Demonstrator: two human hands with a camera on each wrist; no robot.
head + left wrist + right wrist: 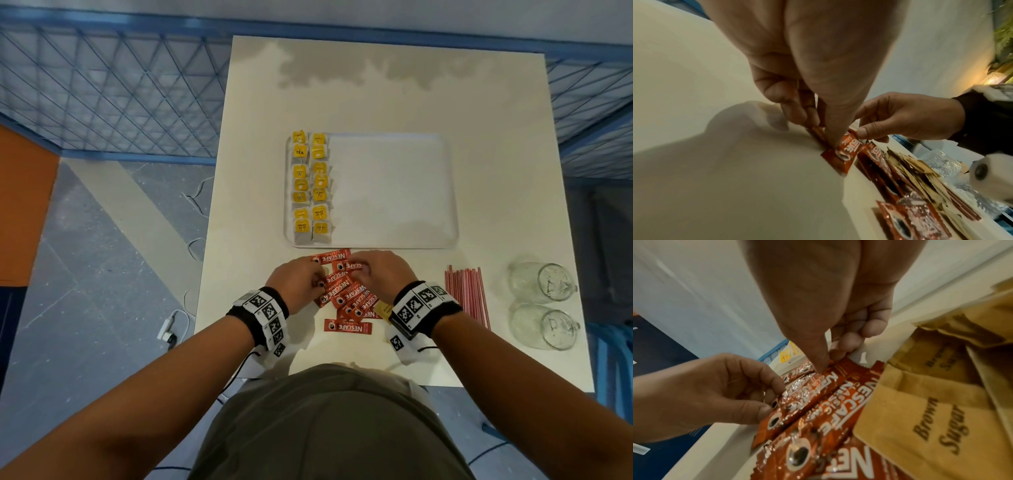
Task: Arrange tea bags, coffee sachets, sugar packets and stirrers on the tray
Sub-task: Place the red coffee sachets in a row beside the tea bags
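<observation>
From the head view, both hands work a heap of red sachets (346, 291) on the table (496, 192), just at 6 o'clock of the tray (394, 192), whose 9 o'clock side holds two columns of yellow tea bags (310, 186). The left hand (297, 279) and right hand (376, 272) each pinch a sachet end between thumb and fingers, shown clearly only in the wrist views. The right wrist view alone shows brown sugar packets (931, 410) lying beside the heap at 3 o'clock. Pink stirrers (466, 294) and two glass jars (543, 305) lie further toward 3 o'clock.
</observation>
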